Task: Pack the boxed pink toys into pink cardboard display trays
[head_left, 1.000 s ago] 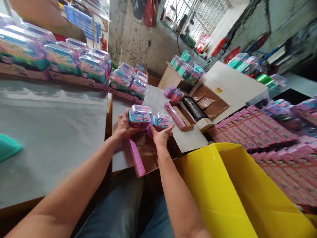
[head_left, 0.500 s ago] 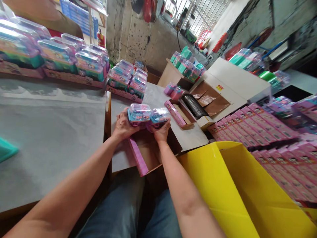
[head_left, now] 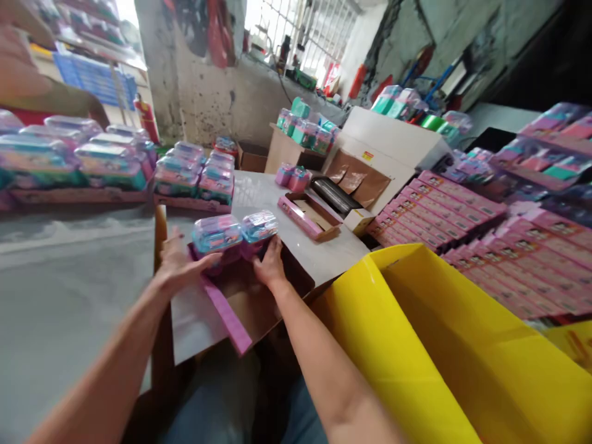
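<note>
My left hand (head_left: pixel 178 265) is closed on the side of a clear-lidded toy case (head_left: pixel 216 234) with blue and pink inside. My right hand (head_left: pixel 269 266) grips a second, smaller-looking case (head_left: pixel 259 226) pressed against the first. Both cases sit low in a shallow pink-edged cardboard tray (head_left: pixel 231 308) at the near edge of the grey table (head_left: pixel 296 240). The picture is smeared by motion.
A second pink tray (head_left: pixel 309 216) lies empty farther back, with two pink cases (head_left: pixel 292 177) behind it. Rows of filled trays (head_left: pixel 111 166) line the left. A yellow bin (head_left: pixel 444 345) stands at my right, stacked pink boxes (head_left: pixel 462 222) beyond it.
The two cases have come down from above the tray into it, side by side, with both hands still on them. The camera has swung to the right.
</note>
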Demonstrator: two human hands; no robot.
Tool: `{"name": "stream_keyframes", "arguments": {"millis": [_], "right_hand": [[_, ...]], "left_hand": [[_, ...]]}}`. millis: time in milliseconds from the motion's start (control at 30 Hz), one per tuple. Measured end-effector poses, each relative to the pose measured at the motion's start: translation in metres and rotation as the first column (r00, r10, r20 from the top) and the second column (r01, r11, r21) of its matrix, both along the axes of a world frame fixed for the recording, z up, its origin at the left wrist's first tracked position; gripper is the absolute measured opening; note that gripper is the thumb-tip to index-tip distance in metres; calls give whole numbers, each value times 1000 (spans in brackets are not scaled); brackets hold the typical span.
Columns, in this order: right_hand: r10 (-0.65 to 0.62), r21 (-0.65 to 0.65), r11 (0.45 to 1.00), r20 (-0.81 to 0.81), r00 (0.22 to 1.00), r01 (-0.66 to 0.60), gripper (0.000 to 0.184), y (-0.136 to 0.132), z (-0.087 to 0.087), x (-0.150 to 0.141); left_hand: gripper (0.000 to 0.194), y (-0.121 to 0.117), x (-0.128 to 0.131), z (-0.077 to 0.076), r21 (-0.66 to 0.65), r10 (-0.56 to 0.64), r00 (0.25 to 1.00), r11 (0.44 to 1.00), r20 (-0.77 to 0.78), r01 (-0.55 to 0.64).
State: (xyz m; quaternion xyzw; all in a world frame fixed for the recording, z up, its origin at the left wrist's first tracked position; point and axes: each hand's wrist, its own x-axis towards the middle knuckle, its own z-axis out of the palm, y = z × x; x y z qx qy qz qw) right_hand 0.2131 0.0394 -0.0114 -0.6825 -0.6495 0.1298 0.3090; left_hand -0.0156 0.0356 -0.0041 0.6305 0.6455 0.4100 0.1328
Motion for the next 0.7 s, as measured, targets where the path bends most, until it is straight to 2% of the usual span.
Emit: {"name": "stream_keyframes", "arguments": {"millis": [33,100,167,200,267,300,367,433,500,567,633,700], "right_hand": [[23,-1,1000,12,1000,-23,67,1,11,7],[17,48,999,12,1000,-17,44,6,35,28],[-64,50,997,-39,997,66,37,16,52,52],[-106,8,994,-78,991,107,36,22,56,64],[-119,-124,987,-159,980,99,31,31,53,82],[-87,-180,982,-199,976,51,30,33,47,88],[-28,-239,970,-264,964,-37,36,33,33,94],[-18,-273,960,-292,956,-66,44,27,20,93],[-43,-325,945,-270,962,-49,47,14,12,84],[-63,-383,923,-251,966,-40,54,-6,7,63],[-63,-415,908,-273,960,-59,63,-33,4,32],[-17,-399,910,-303,953,-111,69,-60,2,2]], "left_hand": [[109,-3,-5,12,49,72,997,996,-20,-71],[98,-7,-5,44,249,186,979,955,-87,-159],[77,-7,17,81,431,161,965,900,-206,-58],[67,-4,37,96,452,107,953,891,-283,34],[60,8,83,115,364,-29,890,906,-454,215],[62,16,106,117,279,-89,842,920,-533,274],[70,34,139,108,83,-203,723,937,-660,339],[80,53,149,92,-68,-309,613,921,-727,383],[86,69,139,78,-120,-399,540,870,-741,478],[89,83,116,75,-126,-488,480,784,-729,607],[90,96,90,80,-167,-579,416,701,-702,694],[91,101,65,90,-235,-645,374,658,-667,716]]}}
